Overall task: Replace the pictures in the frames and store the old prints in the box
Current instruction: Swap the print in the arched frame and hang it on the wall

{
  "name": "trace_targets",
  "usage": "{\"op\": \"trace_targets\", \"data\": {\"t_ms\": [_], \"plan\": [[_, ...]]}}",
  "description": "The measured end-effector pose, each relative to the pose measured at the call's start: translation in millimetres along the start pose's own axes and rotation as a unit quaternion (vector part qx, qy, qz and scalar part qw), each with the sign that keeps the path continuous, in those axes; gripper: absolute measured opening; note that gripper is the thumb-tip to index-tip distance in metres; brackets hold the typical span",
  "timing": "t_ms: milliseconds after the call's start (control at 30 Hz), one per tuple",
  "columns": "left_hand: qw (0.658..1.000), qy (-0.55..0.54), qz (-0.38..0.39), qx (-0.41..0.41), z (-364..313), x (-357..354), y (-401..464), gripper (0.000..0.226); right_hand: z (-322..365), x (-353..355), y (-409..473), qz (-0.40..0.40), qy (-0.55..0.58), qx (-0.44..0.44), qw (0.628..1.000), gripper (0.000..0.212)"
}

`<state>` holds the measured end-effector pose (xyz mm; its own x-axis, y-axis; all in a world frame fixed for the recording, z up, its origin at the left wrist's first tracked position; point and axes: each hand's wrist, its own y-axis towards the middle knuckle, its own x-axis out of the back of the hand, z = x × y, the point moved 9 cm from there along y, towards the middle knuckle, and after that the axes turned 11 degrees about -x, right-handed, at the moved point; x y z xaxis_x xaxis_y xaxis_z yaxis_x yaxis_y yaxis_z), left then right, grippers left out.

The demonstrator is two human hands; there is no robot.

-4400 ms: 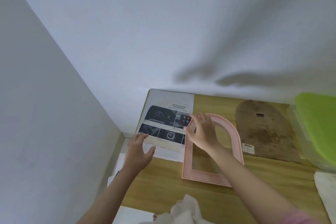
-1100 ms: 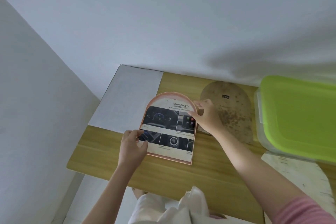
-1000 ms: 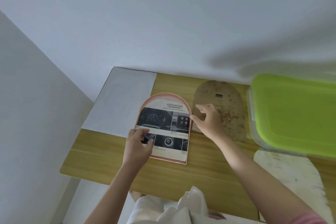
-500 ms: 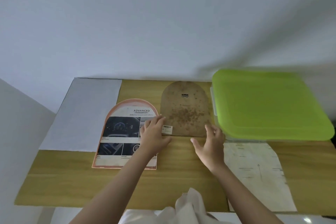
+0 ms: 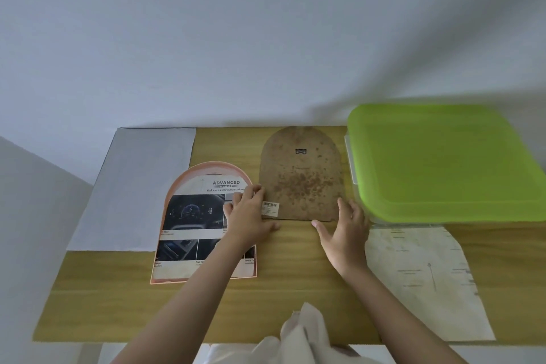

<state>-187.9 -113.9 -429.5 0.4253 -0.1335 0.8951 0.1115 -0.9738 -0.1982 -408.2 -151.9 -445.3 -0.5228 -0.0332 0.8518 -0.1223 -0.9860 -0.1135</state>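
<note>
A pink arched frame (image 5: 174, 198) lies flat on the wooden table (image 5: 295, 289) with a printed "ADVANCED" sheet (image 5: 192, 221) laid over it. To its right lies the brown arched backing board (image 5: 301, 180), stained, with a barcode sticker. My left hand (image 5: 249, 217) rests with straight fingers on the print's right edge and the board's lower left corner. My right hand (image 5: 344, 229) lies open at the board's lower right corner, fingertips touching it. A yellowed old print (image 5: 422, 281) lies at the right front.
A clear box with a green lid (image 5: 440, 162) stands at the back right, against the wall. A blank white sheet (image 5: 136, 189) lies at the back left. White cloth (image 5: 298, 340) shows at the table's front edge. Walls close the back and left.
The view swung from the left corner to the table's middle. My left hand left the print's lower edge for the board's left corner; my right hand moved to its right corner.
</note>
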Motion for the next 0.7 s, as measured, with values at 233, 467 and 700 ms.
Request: {"op": "trace_targets", "data": {"t_ms": [233,467,700], "plan": [[0.999,-0.029,0.006,0.018,1,4,15,0.089,1,3,2,0.007,0.049,-0.028,0.998,0.079],[0.999,0.015,0.018,0.036,9,10,24,0.095,-1,4,-4,-0.009,0.057,-0.048,0.997,0.073],[1.000,-0.004,0.025,0.008,-29,9,28,0.099,-23,25,2,0.046,0.028,-0.106,0.993,0.082]]}}
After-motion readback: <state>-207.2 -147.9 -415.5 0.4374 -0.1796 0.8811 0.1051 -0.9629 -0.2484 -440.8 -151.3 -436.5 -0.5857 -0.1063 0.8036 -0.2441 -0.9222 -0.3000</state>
